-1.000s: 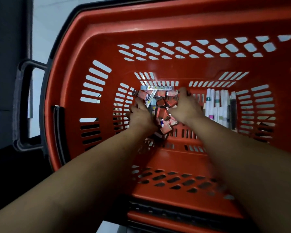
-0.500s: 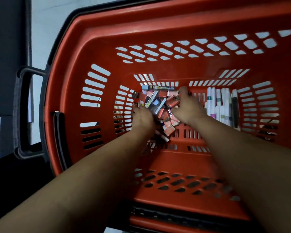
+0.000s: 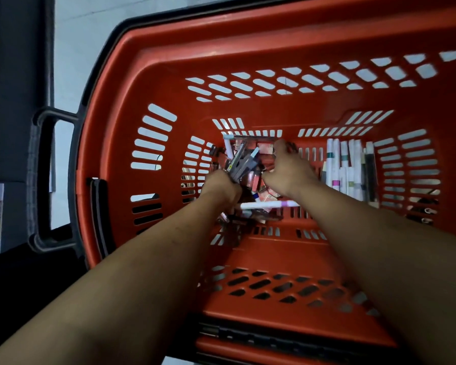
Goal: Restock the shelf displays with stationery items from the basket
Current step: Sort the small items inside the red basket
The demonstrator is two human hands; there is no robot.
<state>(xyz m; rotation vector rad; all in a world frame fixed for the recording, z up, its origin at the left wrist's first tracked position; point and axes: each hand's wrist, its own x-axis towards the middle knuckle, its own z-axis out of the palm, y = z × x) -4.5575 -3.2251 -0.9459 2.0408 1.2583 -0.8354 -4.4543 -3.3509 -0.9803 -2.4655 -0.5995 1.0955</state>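
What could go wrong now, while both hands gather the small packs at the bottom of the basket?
1. The left hand grips a loose fan of flat packs; some may slide out when lifted.
2. A white pen lies loose under the right wrist; the arm may knock it aside.
3. The basket floor is slotted, so thin items might catch there.

I see two bare forearms coming in from the lower left and lower right of the frame, no sleeves, no watch, no rings or gloves visible. Left hand and right hand are bare too. Faint thin marks along left forearm. Fingers mostly hidden.
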